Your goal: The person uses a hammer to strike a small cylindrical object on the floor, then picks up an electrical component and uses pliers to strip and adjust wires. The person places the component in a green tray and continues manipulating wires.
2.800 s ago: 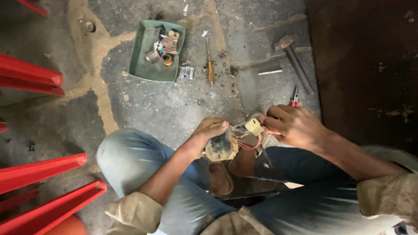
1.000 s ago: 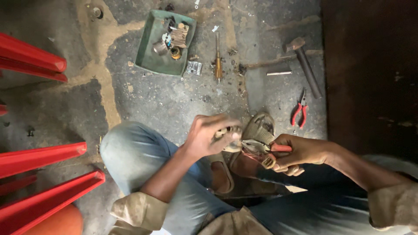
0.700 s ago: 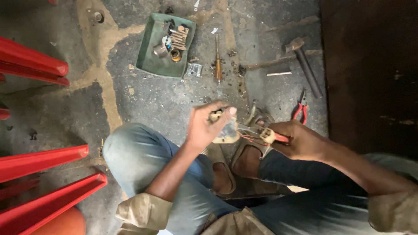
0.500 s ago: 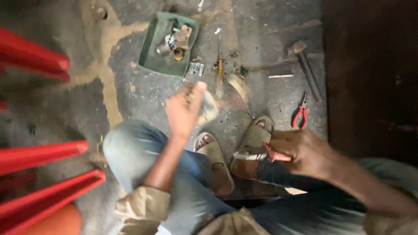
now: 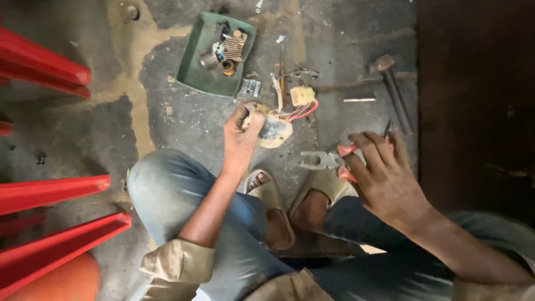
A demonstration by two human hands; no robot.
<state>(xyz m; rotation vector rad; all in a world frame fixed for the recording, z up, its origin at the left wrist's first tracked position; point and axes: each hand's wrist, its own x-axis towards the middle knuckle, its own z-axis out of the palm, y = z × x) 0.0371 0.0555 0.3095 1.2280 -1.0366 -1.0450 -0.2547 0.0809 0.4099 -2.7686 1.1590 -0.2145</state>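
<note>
Hands split: left hand [image 5: 241,134] closed round dirty cream electrical part with red wires [image 5: 274,129], held low over floor near green metal tray [image 5: 195,67]. Right hand [image 5: 384,178] grips red-handled pliers [image 5: 323,160], jaws parted. Mid-disassembly, judging; next needs pliers brought onto the wires.

Dull grey metal pliers [image 5: 319,160] with glossy red plastic grips; rough, dusty concrete floor [image 5: 184,120]; matt green tray [image 5: 192,72]

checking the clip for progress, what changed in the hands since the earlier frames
The left hand carried the wired part forward, away from the right hand and toward the green tray. The right hand kept the red-handled pliers near the sandals. Tray, hammer and screwdriver stayed put.
</note>
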